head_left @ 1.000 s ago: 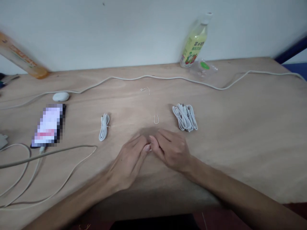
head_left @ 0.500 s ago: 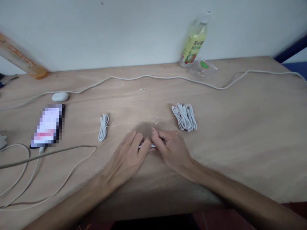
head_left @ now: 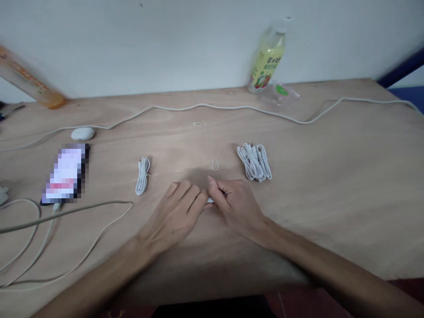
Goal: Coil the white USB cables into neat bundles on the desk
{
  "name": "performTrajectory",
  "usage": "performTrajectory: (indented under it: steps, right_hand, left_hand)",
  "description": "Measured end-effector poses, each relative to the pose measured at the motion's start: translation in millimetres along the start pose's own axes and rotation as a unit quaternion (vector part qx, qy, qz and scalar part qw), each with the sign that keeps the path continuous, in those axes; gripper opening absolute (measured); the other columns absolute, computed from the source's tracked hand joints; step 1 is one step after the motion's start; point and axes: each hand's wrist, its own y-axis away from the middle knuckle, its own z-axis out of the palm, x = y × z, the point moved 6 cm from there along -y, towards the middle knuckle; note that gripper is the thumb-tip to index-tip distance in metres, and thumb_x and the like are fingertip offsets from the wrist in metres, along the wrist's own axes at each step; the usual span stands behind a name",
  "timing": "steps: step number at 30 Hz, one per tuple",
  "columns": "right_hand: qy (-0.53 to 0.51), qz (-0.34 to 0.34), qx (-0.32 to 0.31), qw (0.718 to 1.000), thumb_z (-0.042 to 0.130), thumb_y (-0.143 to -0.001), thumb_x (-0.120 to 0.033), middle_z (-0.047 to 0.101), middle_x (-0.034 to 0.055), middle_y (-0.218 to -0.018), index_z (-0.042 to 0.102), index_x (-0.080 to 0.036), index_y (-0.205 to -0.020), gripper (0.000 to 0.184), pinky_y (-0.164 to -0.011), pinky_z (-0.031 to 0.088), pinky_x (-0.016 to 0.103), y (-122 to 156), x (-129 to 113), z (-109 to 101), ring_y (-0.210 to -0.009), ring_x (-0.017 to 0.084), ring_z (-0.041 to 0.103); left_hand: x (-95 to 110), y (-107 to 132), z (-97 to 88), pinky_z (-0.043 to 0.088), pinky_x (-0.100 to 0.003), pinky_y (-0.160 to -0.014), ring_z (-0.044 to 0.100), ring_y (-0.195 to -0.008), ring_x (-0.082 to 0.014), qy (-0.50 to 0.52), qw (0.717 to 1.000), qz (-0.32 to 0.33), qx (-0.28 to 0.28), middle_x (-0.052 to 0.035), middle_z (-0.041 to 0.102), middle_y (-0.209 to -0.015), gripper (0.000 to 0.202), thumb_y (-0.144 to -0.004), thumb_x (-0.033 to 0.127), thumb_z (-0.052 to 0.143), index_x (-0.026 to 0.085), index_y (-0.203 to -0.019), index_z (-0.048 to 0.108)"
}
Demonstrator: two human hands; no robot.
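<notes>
My left hand and my right hand meet above the near middle of the table, both with curled fingers. Between them shows a short piece of white cable; the rest of it is hidden under the fingers. A coiled white cable lies to the left of my left hand. Beyond my right hand sits a bunch of coiled white cables. Just past the fingertips rests a thin bent white tie, and farther back are small loose ties.
A phone with a cord plugged in lies at left, near a white earbud case. One long white cord crosses the table's back. A yellow-green bottle, clear plastic packaging and an orange bottle stand by the wall.
The fingers of my left hand have closed farther over the white cable, so less of it shows. My right hand has barely moved. Everything else on the table stays put.
</notes>
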Motion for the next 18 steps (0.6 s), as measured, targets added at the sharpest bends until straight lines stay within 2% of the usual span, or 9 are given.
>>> performTrajectory:
  steps: [10, 18]
  right_hand:
    - [0.063, -0.044, 0.037, 0.996, 0.041, -0.111, -0.034, 0.038, -0.0047, -0.050, 0.034, -0.024, -0.057, 0.055, -0.054, 0.025, 0.032, -3.1, -0.7, -4.2, -0.048, 0.010, 0.031]
    - [0.076, -0.045, 0.016, 0.996, 0.042, -0.111, -0.032, 0.040, -0.0043, -0.050, 0.038, -0.024, -0.058, 0.054, -0.053, 0.026, 0.032, -1.6, 1.7, -0.7, -0.048, 0.011, 0.033]
  left_hand:
    - [-6.1, 10.9, 23.8, 0.036, -0.040, -0.072, 0.048, -0.084, -0.0273, 0.039, 0.998, -0.039, -0.027, -0.0082, 0.063, -0.086, 0.041, -0.119, 0.022, 0.028, 0.016, -0.099, 0.064]
    - [-5.3, 10.9, 24.5, 0.040, -0.040, -0.073, 0.048, -0.083, -0.0271, 0.055, 0.996, -0.032, -0.063, -0.0085, 0.064, -0.087, 0.043, -0.118, 0.020, 0.027, 0.017, -0.095, 0.063]
